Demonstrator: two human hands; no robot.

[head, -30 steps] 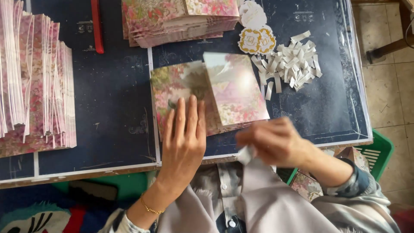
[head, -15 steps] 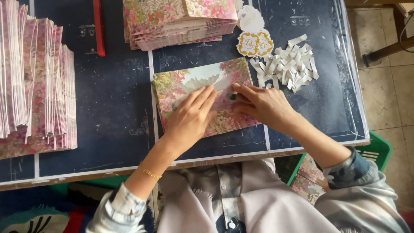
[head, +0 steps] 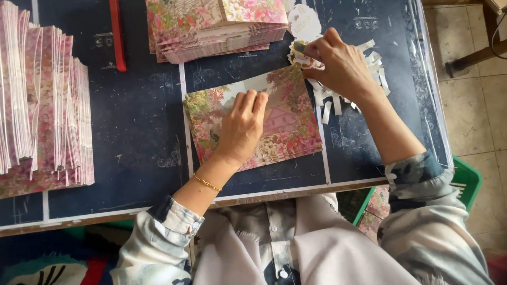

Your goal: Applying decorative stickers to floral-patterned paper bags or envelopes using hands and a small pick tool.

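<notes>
A floral printed card (head: 288, 119) lies flat on the dark cutting mat (head: 142, 142) in front of me. My left hand (head: 242, 126) rests palm-down on the card, fingers together, pressing it flat. My right hand (head: 340, 63) has reached to the far right of the card and pinches a small white and yellow die-cut paper piece (head: 302, 53) from a little pile there. A heap of white paper strips (head: 331, 103) lies under and beside that hand.
A tall stack of floral cards (head: 45, 105) stands on edge at the left. Another stack of floral cards (head: 216, 26) lies at the back centre. A red stick-like object (head: 117, 34) lies at the back left. A green crate (head: 465, 182) sits below the table's right corner.
The card was folded flat under both hands. My right hand has left the card and moved up and right to the die-cut pieces. My left hand stays on the card.
</notes>
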